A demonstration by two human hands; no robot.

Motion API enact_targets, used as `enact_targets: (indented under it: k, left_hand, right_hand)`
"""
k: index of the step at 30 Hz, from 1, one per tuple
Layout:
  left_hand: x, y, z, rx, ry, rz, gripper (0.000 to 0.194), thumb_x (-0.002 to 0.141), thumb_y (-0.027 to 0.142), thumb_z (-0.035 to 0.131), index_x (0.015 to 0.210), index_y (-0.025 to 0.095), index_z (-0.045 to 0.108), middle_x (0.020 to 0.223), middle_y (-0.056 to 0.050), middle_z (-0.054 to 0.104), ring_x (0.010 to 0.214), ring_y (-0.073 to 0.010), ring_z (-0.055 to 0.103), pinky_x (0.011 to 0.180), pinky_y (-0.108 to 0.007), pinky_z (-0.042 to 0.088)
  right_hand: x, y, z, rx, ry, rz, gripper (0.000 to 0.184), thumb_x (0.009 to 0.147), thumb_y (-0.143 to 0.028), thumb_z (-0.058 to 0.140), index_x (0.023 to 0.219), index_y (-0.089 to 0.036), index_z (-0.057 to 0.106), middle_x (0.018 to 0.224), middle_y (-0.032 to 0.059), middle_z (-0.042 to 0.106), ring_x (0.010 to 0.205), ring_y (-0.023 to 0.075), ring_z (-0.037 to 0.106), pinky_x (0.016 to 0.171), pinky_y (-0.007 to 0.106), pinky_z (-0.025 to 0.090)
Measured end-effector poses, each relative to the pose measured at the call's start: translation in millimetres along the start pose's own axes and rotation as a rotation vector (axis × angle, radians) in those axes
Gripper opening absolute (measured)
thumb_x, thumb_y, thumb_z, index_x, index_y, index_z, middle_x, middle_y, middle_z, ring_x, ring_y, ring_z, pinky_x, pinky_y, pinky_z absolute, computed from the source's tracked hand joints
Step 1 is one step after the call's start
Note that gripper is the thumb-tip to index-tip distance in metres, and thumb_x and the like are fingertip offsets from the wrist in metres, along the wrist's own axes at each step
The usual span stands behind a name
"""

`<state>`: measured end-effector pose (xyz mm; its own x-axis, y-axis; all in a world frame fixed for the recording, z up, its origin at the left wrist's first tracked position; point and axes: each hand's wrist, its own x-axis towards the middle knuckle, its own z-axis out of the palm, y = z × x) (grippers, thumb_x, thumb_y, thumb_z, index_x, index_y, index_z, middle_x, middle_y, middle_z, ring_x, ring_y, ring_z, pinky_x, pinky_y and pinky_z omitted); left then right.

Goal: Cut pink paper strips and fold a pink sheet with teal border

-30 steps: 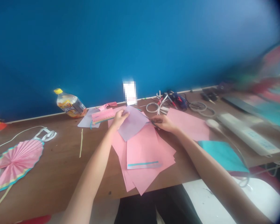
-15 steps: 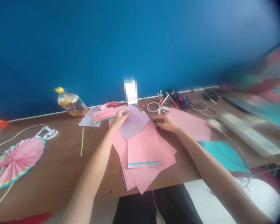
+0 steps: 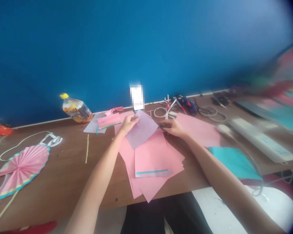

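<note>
My left hand [image 3: 130, 123] pinches the upper left edge of a lilac sheet of paper [image 3: 143, 130] between thumb and fingers. Closed around dark-handled scissors [image 3: 164, 126], my right hand [image 3: 173, 127] is at the sheet's right corner; the blades are mostly hidden. Beneath the lilac sheet lies a pink sheet [image 3: 151, 157] with a blue strip [image 3: 152, 173] and a lilac band along its near edge. Several more pink sheets [image 3: 148, 191] are spread under that one.
A pleated pink paper fan [image 3: 26, 165] lies at the left, a tilted drink bottle [image 3: 76, 110] at the back. Tape rolls [image 3: 160, 112] and a glue gun [image 3: 189, 105] sit behind my right hand. To the right are a turquoise sheet [image 3: 234, 161] and a white power strip [image 3: 261, 139].
The lilac sheet and my left hand have shifted slightly to the right. My right hand stays at the sheet's right corner with the scissors.
</note>
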<state>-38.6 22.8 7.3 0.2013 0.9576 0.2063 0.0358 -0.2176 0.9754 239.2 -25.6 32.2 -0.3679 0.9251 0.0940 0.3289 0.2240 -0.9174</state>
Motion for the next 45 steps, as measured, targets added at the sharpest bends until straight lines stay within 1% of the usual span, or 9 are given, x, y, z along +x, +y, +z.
enact_targets:
  k: [3,7,10,15,22,28,33,40,45]
  left_hand:
    - [-2,3,5.5,0.002,-0.021,-0.003,0.038,0.075,0.049,0.069,0.093,0.015,0.067,0.09,-0.007,0.069,0.075,-0.0191,0.064,0.061,-0.027,0.051]
    - [-2,1,11.0,0.006,-0.031,-0.017,0.04,0.075,0.049,0.069,0.092,0.014,0.066,0.087,-0.007,0.069,0.072,-0.0187,0.064,0.06,-0.027,0.05]
    - [-2,-1,13.5,-0.004,-0.035,-0.017,0.04,0.075,0.049,0.069,0.095,0.014,0.066,0.089,-0.007,0.069,0.074,-0.0186,0.064,0.061,-0.026,0.051]
    - [-3,-1,13.9,-0.024,-0.038,-0.049,0.041,0.074,0.049,0.07,0.093,0.013,0.065,0.088,-0.007,0.069,0.073,-0.0175,0.064,0.059,-0.025,0.051]
    - [-3,-3,11.4,-0.023,-0.075,-0.08,0.043,0.073,0.05,0.07,0.095,0.014,0.065,0.088,-0.007,0.069,0.071,-0.0181,0.064,0.058,-0.027,0.052]
    - [-2,-3,9.3,0.057,-0.087,-0.036,0.046,0.075,0.053,0.068,0.095,0.012,0.066,0.087,-0.007,0.069,0.074,-0.0177,0.063,0.059,-0.024,0.049]
    - [-4,1,9.5,0.085,-0.114,-0.025,0.046,0.074,0.055,0.068,0.092,0.012,0.064,0.085,-0.006,0.068,0.072,-0.0166,0.062,0.058,-0.023,0.047]
    - [-6,5,13.6,0.07,-0.164,-0.062,0.047,0.074,0.055,0.067,0.095,0.013,0.063,0.088,-0.007,0.068,0.072,-0.0174,0.063,0.056,-0.024,0.049]
    - [-6,6,16.2,0.14,-0.175,0.021,0.044,0.076,0.053,0.067,0.093,0.012,0.065,0.093,-0.008,0.068,0.078,-0.0172,0.063,0.062,-0.023,0.049]
  right_hand:
    - [-1,-2,-1,0.016,-0.013,0.004,0.05,0.073,-0.037,0.069,0.115,-0.01,0.067,0.067,0.001,0.06,0.05,0.009,0.048,0.046,0.023,0.043]
    - [-1,-3,-1,0.026,-0.008,-0.01,0.049,0.073,-0.035,0.069,0.115,-0.009,0.067,0.07,0.0018,0.061,0.051,0.0091,0.048,0.047,0.024,0.044]
    - [0,-2,-1,0.022,0.0,-0.012,0.048,0.073,-0.032,0.067,0.115,-0.009,0.067,0.07,0.0016,0.061,0.052,0.0094,0.049,0.047,0.023,0.045]
    - [1,3,-3,0.014,0.006,-0.012,0.047,0.073,-0.03,0.066,0.115,-0.01,0.068,0.071,0.0026,0.065,0.048,0.0088,0.049,0.045,0.023,0.044]
    - [2,11,-6,-0.003,-0.007,-0.029,0.045,0.075,-0.029,0.066,0.116,-0.01,0.068,0.062,0.0001,0.06,0.044,0.0087,0.049,0.044,0.023,0.043]
    - [3,13,-9,0.015,-0.014,-0.026,0.047,0.074,-0.035,0.069,0.113,-0.009,0.069,0.061,0.0005,0.061,0.041,0.0081,0.047,0.041,0.022,0.039]
    - [3,14,-8,0.038,-0.04,-0.032,0.048,0.074,-0.036,0.07,0.114,-0.01,0.068,0.063,0.0005,0.061,0.044,0.0082,0.047,0.042,0.022,0.04]
    - [3,9,-4,0.06,-0.03,0.008,0.051,0.072,-0.039,0.072,0.114,-0.01,0.066,0.066,0.0005,0.06,0.047,0.0082,0.047,0.044,0.022,0.04]
    - [3,12,-3,0.043,-0.036,-0.013,0.046,0.074,-0.036,0.069,0.112,-0.012,0.066,0.072,0.0023,0.063,0.052,0.0095,0.05,0.047,0.023,0.043]
